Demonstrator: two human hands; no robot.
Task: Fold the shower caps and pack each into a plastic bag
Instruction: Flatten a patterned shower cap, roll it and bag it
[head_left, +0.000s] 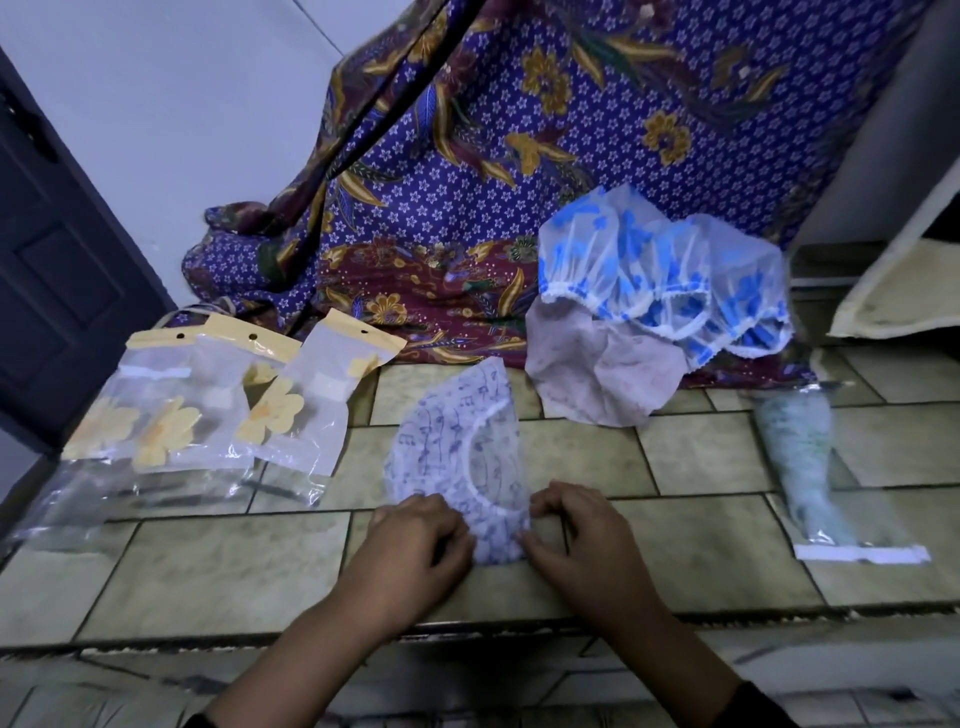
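— left hand (415, 540) and right hand (587, 535) are down side by side on the tiled floor (208, 566), both with fingers curled, pinching the near end of the note-printed shower cap (452, 441).
— where does that cap lie?
— flat on the tiles, starting between my 2 hands and stretching away from them. it is folded to a half-round, and its white elastic edge curves toward my right hand.
— and the bags?
— beyond my left hand, well apart from it, clear plastic bags (208, 410) with yellow flowers and yellow tops lie overlapping. far out past my right hand, 1 bag (862, 540) holds a rolled green cap (800, 452).
— any other caps?
— ahead of my right hand a pale pink cap (597, 374) lies on the floor, with blue-flowered caps (649, 270) heaped just behind it against a purple batik cloth (467, 156).
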